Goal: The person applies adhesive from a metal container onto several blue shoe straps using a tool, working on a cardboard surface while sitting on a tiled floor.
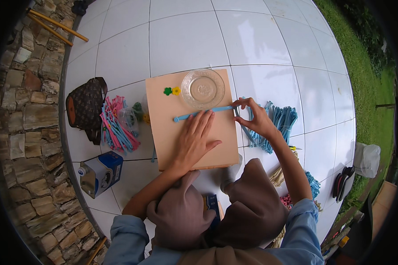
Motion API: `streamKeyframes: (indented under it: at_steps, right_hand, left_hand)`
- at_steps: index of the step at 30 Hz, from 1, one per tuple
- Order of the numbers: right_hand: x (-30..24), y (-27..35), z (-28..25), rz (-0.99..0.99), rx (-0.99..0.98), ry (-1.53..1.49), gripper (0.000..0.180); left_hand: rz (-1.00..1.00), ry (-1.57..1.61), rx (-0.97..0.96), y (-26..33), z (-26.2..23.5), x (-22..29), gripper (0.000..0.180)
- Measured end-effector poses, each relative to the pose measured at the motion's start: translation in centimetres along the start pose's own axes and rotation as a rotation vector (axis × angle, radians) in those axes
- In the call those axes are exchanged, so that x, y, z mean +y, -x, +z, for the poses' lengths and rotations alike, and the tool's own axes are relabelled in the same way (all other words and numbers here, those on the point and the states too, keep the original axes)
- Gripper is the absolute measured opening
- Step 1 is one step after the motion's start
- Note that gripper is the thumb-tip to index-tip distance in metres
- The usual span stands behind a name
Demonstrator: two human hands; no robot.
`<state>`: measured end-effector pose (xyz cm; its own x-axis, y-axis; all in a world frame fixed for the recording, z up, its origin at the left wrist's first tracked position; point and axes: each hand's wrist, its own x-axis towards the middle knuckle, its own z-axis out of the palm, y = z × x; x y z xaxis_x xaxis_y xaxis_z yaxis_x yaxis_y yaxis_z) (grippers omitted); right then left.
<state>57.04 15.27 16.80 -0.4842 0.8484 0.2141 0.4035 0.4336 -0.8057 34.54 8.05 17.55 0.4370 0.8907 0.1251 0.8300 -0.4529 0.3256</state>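
Note:
A light blue strip (179, 119) with a small knotted end lies across the tan board (163, 143) in front of me. My left hand (196, 138) rests on the board with its fingers stretched out flat, the fingertips over the middle of the strip. At the board's right edge, my right hand (258, 120) pinches the strip between thumb and fingers, and a darker length hangs down beside it. A clear glass dish (203, 90) sits on the far part of the board. Left of it lie a green flower piece (167, 91) and a yellow flower piece (176, 91).
Bundled blue strips (283, 120) lie on the tiles right of the board. To the left are pink and blue strips (116, 121), a brown patterned bag (87, 108) and a metal can (102, 173). A stone wall (40, 117) borders the left; grass (362, 79) borders the right.

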Motion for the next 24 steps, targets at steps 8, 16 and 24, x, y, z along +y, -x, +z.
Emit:
streamKeyframes:
  at_steps: [8, 16, 24]
  right_hand:
    - [-0.4, 0.2, -0.3, 0.019, -0.040, 0.044, 0.039]
    - [-0.2, 1.3, 0.5, 0.009, 0.011, 0.128, 0.046]
    - [1.1, 3.7, 4.1, -0.039, 0.230, 0.103, 0.036]
  left_hand:
    - [-0.001, -0.029, 0.026, -0.2, 0.1, 0.1, 0.077]
    - [-0.026, -0.042, 0.042, -0.3, 0.9, 0.2, 0.080]
    - [-0.048, -0.025, 0.054, -0.3, 1.1, 0.5, 0.081]
